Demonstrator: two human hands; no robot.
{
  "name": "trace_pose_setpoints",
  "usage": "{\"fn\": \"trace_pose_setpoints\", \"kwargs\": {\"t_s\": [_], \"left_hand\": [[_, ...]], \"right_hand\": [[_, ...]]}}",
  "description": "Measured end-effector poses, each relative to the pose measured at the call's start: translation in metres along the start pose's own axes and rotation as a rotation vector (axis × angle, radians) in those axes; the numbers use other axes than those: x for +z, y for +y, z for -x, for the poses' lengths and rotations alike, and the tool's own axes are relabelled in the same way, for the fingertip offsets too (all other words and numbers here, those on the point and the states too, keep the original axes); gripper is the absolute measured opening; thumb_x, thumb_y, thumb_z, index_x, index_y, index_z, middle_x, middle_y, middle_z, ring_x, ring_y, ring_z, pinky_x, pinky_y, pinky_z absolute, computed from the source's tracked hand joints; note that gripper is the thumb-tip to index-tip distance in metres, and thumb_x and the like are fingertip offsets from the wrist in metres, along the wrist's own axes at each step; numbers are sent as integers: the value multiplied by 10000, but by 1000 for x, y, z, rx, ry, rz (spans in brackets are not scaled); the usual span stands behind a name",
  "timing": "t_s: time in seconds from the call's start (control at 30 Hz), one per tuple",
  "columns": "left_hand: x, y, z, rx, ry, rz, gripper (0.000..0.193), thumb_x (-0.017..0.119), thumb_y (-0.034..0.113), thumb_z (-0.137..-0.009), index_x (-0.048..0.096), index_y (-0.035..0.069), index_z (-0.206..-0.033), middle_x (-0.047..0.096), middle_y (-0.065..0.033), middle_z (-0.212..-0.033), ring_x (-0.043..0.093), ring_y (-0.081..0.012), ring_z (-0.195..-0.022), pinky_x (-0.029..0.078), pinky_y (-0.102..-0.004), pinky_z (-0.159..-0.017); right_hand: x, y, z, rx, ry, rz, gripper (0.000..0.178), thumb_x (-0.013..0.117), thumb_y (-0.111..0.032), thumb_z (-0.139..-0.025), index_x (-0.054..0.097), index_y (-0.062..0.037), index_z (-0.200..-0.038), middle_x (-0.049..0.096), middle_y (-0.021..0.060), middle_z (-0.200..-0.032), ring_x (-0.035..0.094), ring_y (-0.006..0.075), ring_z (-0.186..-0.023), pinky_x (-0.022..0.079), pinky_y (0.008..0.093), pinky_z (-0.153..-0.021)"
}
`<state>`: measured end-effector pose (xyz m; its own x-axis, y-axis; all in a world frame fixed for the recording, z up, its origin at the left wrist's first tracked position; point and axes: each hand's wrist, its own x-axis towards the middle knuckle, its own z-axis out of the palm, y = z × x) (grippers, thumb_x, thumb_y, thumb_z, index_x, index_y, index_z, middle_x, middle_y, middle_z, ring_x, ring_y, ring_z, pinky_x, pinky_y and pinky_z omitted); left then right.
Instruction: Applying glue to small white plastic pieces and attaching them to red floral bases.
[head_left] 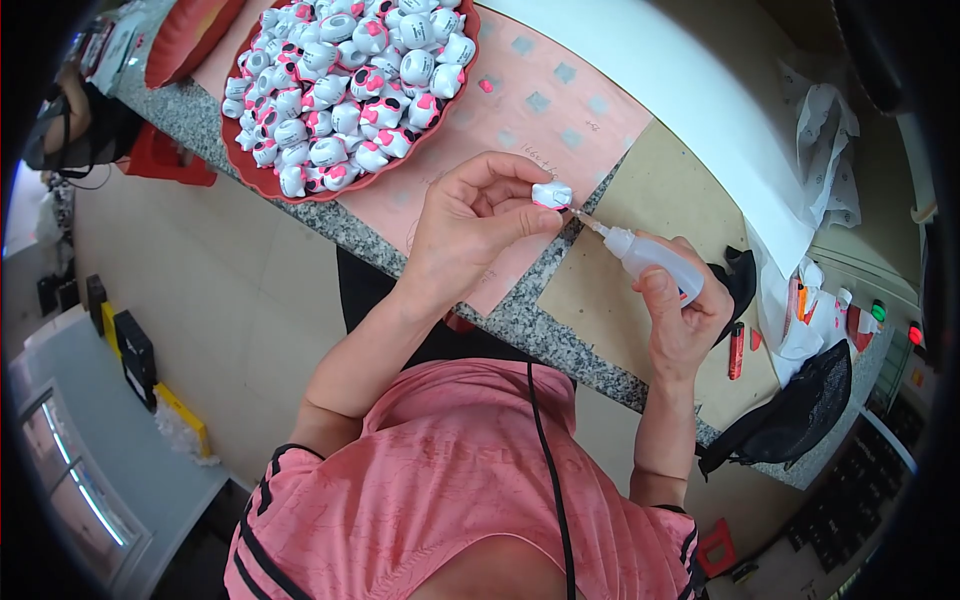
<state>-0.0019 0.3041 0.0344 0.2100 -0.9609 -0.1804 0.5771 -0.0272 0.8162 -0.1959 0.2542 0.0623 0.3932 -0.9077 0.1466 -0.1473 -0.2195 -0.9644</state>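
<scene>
A small white figurine with a pink edge [552, 195] is pinched between the thumb and fingers of my left hand [468, 218], above the front part of the table. My right hand [682, 318] is wrapped round a translucent squeeze bottle [662, 262] with a thin nozzle. The bottle lies tilted, its tip pointing at the figurine's lower right side. Tip and figurine are very close; I cannot tell whether they touch. At the upper left, a red scalloped bowl [236, 150] is heaped with similar white and pink figurines [345, 90].
Pink paper [510, 130] with bluish squares and handwriting covers part of the speckled stone tabletop [590, 365]. Brown board [640, 210] lies on the right, with a red marker-like stick [737, 350] and black cloth [790, 420]. A second red bowl [185, 45] stands at the far left.
</scene>
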Motion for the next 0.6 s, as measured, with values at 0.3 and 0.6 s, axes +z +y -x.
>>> {"fn": "trace_pose_setpoints", "kwargs": {"t_s": [0.3,0.6], "left_hand": [[2,4,-1,5,25,11,264,643,-85,-744,552,-23,-983,627,-115,-934,616,-149,-846,525,-262,-753],[1,1,-1,-47,-7,6,295,646,-92,-730,549,-7,-995,620,-92,-964,596,-138,-897,497,-253,-778]], "right_hand": [[-3,-1,-1,10,-6,65,364,640,-277,-824,631,64,-953,550,56,-701,504,93,-587,349,197,-522],[0,0,-2,-24,15,-6,239,686,-127,-768,643,44,-929,555,19,-673,410,65,-577,287,200,-502]]}}
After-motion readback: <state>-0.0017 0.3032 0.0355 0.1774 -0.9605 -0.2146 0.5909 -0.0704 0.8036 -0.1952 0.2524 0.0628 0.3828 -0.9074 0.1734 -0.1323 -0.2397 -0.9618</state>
